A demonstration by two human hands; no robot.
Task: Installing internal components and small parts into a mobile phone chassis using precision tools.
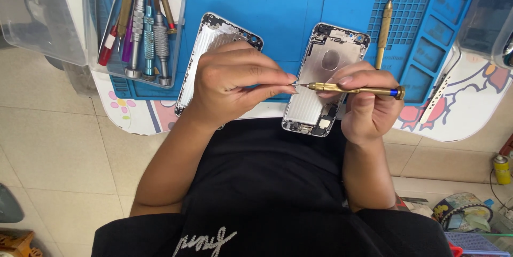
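Hands [235,83] [368,104] pinch slim brass screwdriver [352,90].

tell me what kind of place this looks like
Probably a phone repair bench. Two opened phone housings lie on a blue repair mat, a clear tray of precision screwdrivers sits alongside, and the hands, right hand and left hand, work a gold screwdriver.

Brassy metal screwdriver [352,90], matt silver metal phone housings [327,70], blue rubbery mat [278,6]
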